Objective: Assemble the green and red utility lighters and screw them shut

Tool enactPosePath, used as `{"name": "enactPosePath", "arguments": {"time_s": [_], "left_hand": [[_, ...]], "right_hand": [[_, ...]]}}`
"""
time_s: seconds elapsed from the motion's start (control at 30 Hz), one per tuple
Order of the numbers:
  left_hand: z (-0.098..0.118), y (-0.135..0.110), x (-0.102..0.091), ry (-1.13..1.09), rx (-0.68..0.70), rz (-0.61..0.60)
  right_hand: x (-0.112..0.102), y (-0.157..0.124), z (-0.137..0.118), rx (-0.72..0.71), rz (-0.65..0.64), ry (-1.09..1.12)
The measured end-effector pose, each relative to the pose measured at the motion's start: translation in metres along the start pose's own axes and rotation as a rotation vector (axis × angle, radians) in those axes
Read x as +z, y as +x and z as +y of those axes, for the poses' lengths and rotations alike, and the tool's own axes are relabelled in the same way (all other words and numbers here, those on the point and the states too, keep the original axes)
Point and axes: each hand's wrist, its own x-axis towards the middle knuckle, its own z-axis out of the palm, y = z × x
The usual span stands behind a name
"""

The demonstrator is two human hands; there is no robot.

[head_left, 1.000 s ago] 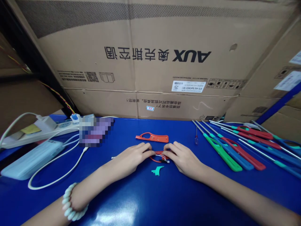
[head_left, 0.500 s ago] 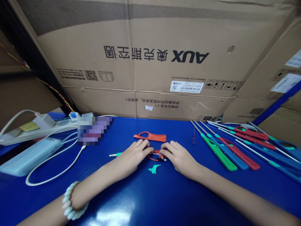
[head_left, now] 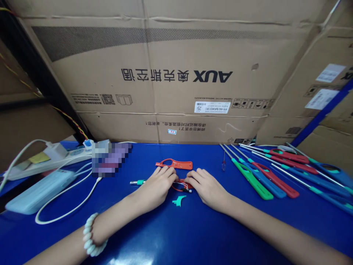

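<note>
Both my hands rest on the blue table [head_left: 171, 235] over an opened red lighter body [head_left: 180, 184] with thin wires showing. My left hand [head_left: 157, 186] lies on its left part, fingers curled down on it; the metal nozzle with a teal collar [head_left: 137, 182] sticks out to the left. My right hand [head_left: 205, 186] presses its fingertips on the right end of the same piece. A separate red handle shell [head_left: 175, 164] lies just beyond my fingers. A small teal trigger piece [head_left: 179, 200] lies on the table in front of my hands.
A row of long-nozzle lighters, green [head_left: 249, 176], blue and red [head_left: 275, 178], lies to the right, with a small screwdriver [head_left: 223, 163] beside them. A power strip [head_left: 46, 156], a pale blue power bank [head_left: 38, 189] and white cables sit left. Large cardboard boxes [head_left: 176, 81] wall the back.
My hands stay on the red lighter body, drawing slightly closer together. The view has tilted up a little, so everything sits a bit lower and left in the picture.
</note>
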Motion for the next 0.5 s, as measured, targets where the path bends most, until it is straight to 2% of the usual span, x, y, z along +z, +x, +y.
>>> {"name": "enactPosePath", "arguments": {"time_s": [0.23, 0.5], "left_hand": [[0.018, 0.004, 0.006, 0.124, -0.019, 0.020], [0.018, 0.002, 0.008, 0.075, -0.068, 0.001]], "right_hand": [[0.002, -0.001, 0.000, 0.010, 0.010, -0.001], [0.003, -0.001, 0.000, 0.016, -0.014, 0.002]]}}
